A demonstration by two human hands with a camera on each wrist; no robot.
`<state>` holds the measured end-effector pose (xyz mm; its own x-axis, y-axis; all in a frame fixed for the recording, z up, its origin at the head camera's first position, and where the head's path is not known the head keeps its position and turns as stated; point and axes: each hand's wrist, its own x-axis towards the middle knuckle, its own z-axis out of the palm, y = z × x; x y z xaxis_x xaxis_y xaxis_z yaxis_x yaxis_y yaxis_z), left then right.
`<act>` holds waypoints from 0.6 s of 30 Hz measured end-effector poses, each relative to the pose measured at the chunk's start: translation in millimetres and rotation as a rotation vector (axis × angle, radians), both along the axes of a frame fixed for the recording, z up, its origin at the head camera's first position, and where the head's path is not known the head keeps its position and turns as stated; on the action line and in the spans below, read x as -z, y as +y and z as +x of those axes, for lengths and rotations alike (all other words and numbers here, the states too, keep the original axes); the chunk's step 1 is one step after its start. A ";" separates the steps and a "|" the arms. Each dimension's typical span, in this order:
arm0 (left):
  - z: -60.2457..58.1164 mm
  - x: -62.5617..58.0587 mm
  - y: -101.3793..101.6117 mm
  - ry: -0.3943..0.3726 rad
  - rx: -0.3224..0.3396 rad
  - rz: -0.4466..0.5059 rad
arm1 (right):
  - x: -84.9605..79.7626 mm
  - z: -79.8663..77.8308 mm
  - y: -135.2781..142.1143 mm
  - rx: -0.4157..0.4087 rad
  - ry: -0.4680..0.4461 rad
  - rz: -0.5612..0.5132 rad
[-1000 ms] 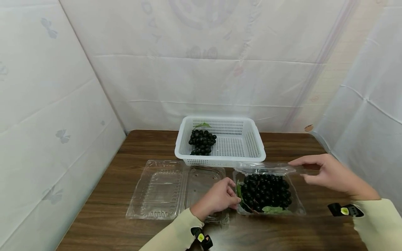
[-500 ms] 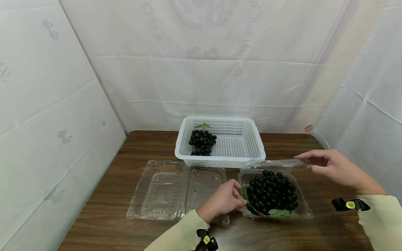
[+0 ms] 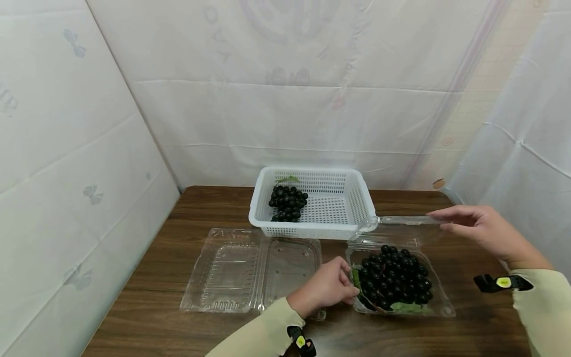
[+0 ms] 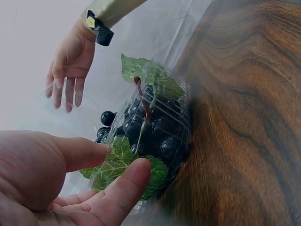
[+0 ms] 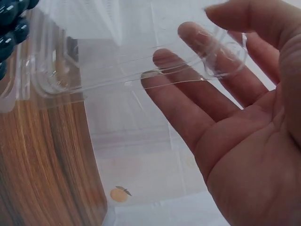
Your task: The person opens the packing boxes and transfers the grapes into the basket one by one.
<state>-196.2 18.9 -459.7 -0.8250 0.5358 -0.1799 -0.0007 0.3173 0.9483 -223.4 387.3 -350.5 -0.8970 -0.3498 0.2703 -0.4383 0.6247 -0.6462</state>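
A clear plastic clamshell container (image 3: pixel 446 306) at right holds a bunch of dark round grapes (image 3: pixel 392 277) with green leaves (image 3: pixel 408 308). My left hand (image 3: pixel 327 285) pinches its left wall; in the left wrist view, thumb and fingers meet there over a leaf (image 4: pixel 117 162). The raised lid (image 3: pixel 401 229) tilts back over the front rim of the white basket. My right hand (image 3: pixel 482 233) holds the lid's right corner. Up close, the fingers (image 5: pixel 176 106) lie fairly straight behind the see-through plastic, with the thumb (image 5: pixel 244 16) on the other side.
Behind stands a white perforated basket (image 3: pixel 256 213) with another grape bunch (image 3: pixel 287 202) at its left end. An open clear clamshell (image 3: pixel 223 277) lies flat to the left, beside my left hand. White cloth (image 3: pixel 223 114) walls the wooden table (image 3: pixel 147 297) at back and sides.
Both hands and the grape-filled clamshell have shifted a little to the right. My right hand has raised the lid further up and back, uncovering more of the grapes. The basket stays put.
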 end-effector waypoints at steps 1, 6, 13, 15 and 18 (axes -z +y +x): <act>0.1 0.2 1.2 0.000 -0.001 0.000 | -0.7 0.0 1.1 0.017 -0.008 -0.003; 0.3 1.5 6.5 -0.001 0.006 -0.024 | -2.3 -2.2 7.6 0.084 -0.050 -0.031; 2.9 -0.9 13.7 0.013 0.022 -0.060 | 1.8 -6.8 19.5 0.175 -0.085 0.015; 3.9 -1.5 15.5 0.020 0.026 -0.066 | 3.6 -8.2 22.2 0.218 -0.091 0.012; 4.6 -1.4 17.4 0.019 0.030 -0.061 | 7.6 -10.7 26.8 0.229 -0.095 -0.016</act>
<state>-191.7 36.3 -458.3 -0.8125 0.5485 -0.1972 0.0279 0.3745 0.9268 -234.1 414.1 -358.1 -0.9740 -0.1307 0.1850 -0.2234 0.6900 -0.6885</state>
